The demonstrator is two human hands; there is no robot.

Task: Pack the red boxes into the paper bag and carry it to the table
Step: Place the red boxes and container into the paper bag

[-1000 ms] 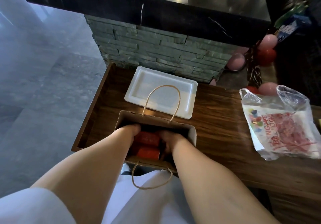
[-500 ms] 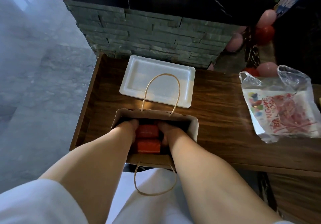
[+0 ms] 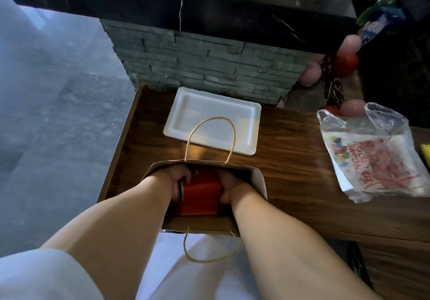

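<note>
Red boxes [image 3: 201,191] deep inside paper bag [image 3: 259,181] at counter's [image 3: 290,160] six o'clock edge, now tilted, no longer flat; left grip [image 3: 179,178] and right grip [image 3: 229,186] clamped on their sides. Probably seating them; carrying not begun.

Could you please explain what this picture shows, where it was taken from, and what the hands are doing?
No machine here: a person wears a camera on the head, looking down at their own arms. Both hands are inside an open paper bag standing on a wooden counter. The left hand and right hand press a grip on either side of the red boxes in the bag. Behind the bag lies a white foam tray, empty. To the right lies a clear plastic bag with red printing.
</note>
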